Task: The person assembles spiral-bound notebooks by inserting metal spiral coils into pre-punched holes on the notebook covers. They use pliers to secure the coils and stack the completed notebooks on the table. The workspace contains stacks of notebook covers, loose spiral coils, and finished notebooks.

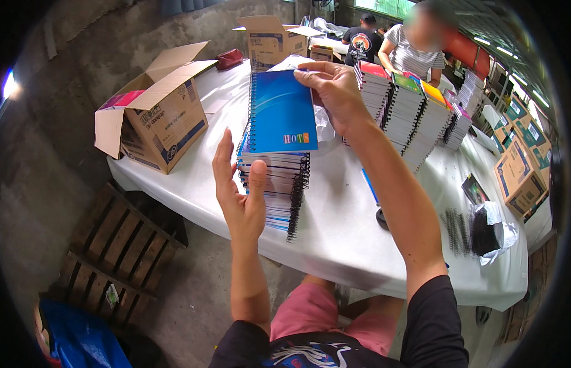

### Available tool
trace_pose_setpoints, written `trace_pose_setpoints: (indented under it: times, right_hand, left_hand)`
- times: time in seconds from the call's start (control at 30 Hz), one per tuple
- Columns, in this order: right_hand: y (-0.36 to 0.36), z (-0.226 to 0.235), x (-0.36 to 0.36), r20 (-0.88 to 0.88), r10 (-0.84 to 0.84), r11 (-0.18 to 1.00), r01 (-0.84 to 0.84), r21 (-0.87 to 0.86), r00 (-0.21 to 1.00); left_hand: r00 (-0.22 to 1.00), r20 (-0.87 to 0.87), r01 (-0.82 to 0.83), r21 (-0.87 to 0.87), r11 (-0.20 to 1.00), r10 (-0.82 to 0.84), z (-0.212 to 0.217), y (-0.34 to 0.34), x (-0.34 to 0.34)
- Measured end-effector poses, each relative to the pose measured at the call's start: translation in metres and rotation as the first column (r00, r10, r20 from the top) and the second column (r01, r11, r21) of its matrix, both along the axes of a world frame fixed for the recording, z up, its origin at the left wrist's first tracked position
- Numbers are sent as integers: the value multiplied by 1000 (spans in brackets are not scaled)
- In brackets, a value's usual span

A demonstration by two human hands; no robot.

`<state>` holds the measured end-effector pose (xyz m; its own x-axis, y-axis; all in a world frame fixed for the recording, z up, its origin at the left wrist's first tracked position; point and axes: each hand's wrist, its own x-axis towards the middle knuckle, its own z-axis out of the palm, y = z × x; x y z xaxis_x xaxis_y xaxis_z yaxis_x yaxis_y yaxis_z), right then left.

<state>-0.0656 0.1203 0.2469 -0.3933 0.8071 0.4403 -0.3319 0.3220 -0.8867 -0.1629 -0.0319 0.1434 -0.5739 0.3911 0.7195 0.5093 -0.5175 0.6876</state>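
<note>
A blue spiral-bound notebook [281, 110] is at the top of a tall stack of spiral-bound notebooks [276, 184] near the table's front edge. My right hand [334, 92] pinches its upper right corner, thumb on the cover and fingers behind. The coil runs down the notebook's left side, while black coils show on the right of the stack below. My left hand [239, 190] stands upright at the stack's left front, fingers stretched and thumb raised, holding nothing. Whether its palm touches the stack I cannot tell.
An open cardboard box [169, 122] stands at the table's left, another [270, 40] at the back. Several notebook stacks [414, 113] rise to the right, with a person [414, 52] behind them. Loose black binding coils [482, 232] lie at the right end of the white-covered table [334, 245].
</note>
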Motion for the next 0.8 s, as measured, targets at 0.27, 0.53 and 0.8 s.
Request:
trace_pose_setpoints:
  times: [0.27,0.53,0.8]
  right_hand:
    - [22,-32,8,420,-256,915,78,396,871]
    - [91,-103,109,649,-229,971,221,95,726]
    - [120,-231,226,995,-103,901,424,95,-3]
  left_hand:
    - [1000,6,-2,11,1000,2,-1,13,-7]
    - [999,3,-34,23,999,34,-1,16,-15]
    - [953,-55,-278,241,930,299,8,-6,4]
